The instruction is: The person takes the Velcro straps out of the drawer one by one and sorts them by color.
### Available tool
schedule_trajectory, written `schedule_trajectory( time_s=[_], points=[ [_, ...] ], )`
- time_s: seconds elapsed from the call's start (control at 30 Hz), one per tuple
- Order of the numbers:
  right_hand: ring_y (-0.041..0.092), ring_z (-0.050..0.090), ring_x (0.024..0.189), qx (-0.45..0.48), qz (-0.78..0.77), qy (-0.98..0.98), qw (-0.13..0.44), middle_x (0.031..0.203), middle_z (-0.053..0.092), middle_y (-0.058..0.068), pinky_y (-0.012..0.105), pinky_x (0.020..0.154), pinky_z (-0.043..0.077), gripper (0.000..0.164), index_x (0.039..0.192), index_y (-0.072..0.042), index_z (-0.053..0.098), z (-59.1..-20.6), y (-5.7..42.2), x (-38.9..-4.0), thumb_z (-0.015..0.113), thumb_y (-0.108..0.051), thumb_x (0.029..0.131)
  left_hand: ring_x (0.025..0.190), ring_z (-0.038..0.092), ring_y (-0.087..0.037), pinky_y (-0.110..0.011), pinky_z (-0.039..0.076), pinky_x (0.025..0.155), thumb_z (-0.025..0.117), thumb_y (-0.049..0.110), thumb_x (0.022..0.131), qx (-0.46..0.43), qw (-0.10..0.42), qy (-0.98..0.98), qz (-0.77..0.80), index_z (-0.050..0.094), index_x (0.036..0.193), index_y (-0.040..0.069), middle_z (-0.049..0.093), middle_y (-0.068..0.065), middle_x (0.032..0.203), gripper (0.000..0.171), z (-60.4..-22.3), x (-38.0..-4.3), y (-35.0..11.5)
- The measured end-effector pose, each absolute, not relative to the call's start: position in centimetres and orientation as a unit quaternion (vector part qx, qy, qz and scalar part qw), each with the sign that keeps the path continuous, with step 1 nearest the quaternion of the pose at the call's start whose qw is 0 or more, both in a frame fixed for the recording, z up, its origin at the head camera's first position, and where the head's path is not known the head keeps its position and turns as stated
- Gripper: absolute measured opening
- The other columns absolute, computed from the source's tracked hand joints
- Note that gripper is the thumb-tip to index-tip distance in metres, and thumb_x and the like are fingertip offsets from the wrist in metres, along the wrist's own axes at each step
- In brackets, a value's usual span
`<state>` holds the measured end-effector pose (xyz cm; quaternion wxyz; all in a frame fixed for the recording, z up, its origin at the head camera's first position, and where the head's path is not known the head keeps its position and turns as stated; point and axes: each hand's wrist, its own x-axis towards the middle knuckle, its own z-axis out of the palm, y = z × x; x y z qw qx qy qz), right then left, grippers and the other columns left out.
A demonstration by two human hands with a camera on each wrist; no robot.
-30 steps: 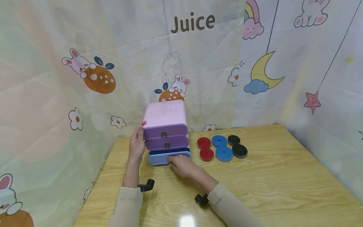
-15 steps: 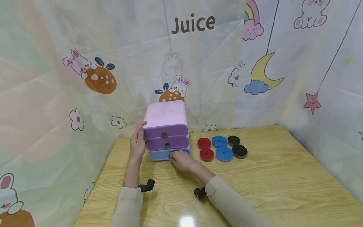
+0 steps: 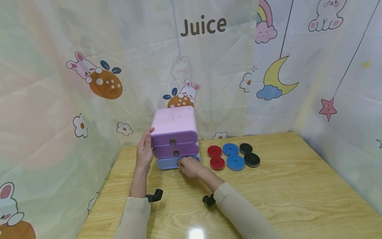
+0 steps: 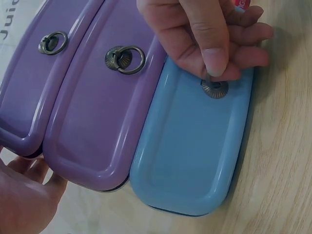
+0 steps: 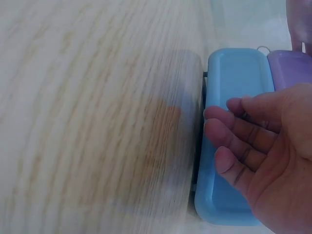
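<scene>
A small chest of drawers (image 3: 174, 120) with a pink top stands at the back of the table, tilted in the left wrist view. It has two purple drawers (image 4: 100, 107) with brass ring pulls (image 4: 130, 60) and a light blue drawer (image 4: 187, 146) at the bottom. My right hand (image 3: 191, 166) pinches the blue drawer's ring pull between thumb and index finger; the ring itself is mostly hidden. The other fingers of that hand are loosely bent in front of the drawer. Against the chest's left side rests my left hand (image 3: 144, 151), its fingers extended along the wall.
Right of the chest lie flat rolls in pairs: red rolls (image 3: 217, 163), blue rolls (image 3: 235, 162) and black rolls (image 3: 252, 160). The wooden table (image 3: 283, 192) meets a printed curtain (image 3: 226, 99) behind and at both sides.
The blue drawer was slightly out, its dark inside showing, and has slid back in with my right hand. My left hand has stayed at the chest's side.
</scene>
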<state>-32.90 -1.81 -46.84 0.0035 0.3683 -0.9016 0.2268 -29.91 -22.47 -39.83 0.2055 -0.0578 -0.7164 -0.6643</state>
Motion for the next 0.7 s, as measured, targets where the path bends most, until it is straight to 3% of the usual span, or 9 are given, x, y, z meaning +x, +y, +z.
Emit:
schedule_trajectory(
  time_s=[0.27, 0.37, 0.47, 0.6, 0.7],
  points=[
    [0.011, 0.044, 0.064, 0.369, 0.224, -0.902, 0.006, 0.063, 0.042, -0.007, 0.025, 0.061, 0.037, 0.033, 0.072, -0.016, 0.050, -47.3, -1.6, -32.9, 0.063, -0.013, 0.103, 0.151, 0.039, -0.018, -0.049, 0.032, 0.123, 0.041, 0.048, 0.110, -0.053, 0.206, -0.711, -0.670, 0.055, 0.150, 0.027, 0.042, 0.005, 0.165, 0.047, -41.9, -31.8, -23.4],
    [0.011, 0.051, 0.069, 0.364, 0.220, -0.905, 0.004, 0.069, 0.054, -0.007, 0.027, 0.065, 0.044, 0.021, 0.081, -0.014, 0.062, -47.5, -1.3, -32.6, 0.065, -0.014, 0.102, 0.151, 0.040, -0.018, -0.049, 0.032, 0.124, 0.043, 0.051, 0.109, -0.058, 0.214, -0.710, -0.669, 0.057, 0.149, 0.029, 0.044, 0.006, 0.164, 0.048, -42.1, -31.9, -23.4],
    [0.011, 0.063, 0.080, 0.355, 0.224, -0.907, -0.002, 0.084, 0.069, -0.004, 0.031, 0.075, 0.053, 0.009, 0.099, -0.011, 0.073, -47.6, -0.9, -32.4, 0.066, -0.017, 0.101, 0.152, 0.039, -0.017, -0.049, 0.031, 0.125, 0.044, 0.052, 0.109, -0.062, 0.215, -0.707, -0.671, 0.057, 0.149, 0.028, 0.044, 0.005, 0.164, 0.048, -41.9, -31.8, -23.2],
    [0.012, 0.069, 0.093, 0.347, 0.237, -0.907, -0.005, 0.104, 0.077, -0.003, 0.035, 0.086, 0.057, 0.021, 0.118, -0.012, 0.075, -47.8, -0.1, -32.3, 0.068, -0.022, 0.101, 0.154, 0.035, -0.015, -0.046, 0.027, 0.128, 0.045, 0.051, 0.109, -0.056, 0.217, -0.706, -0.672, 0.054, 0.152, 0.029, 0.042, 0.007, 0.165, 0.050, -41.7, -31.7, -23.1],
    [0.011, 0.068, 0.091, 0.334, 0.254, -0.908, 0.003, 0.103, 0.077, -0.004, 0.034, 0.080, 0.056, 0.024, 0.121, -0.015, 0.075, -47.8, 0.7, -32.1, 0.069, -0.026, 0.101, 0.158, 0.027, -0.014, -0.042, 0.020, 0.131, 0.045, 0.046, 0.110, -0.051, 0.249, -0.716, -0.650, 0.044, 0.159, 0.027, 0.036, 0.007, 0.169, 0.052, -41.1, -31.4, -22.6]
  ],
)
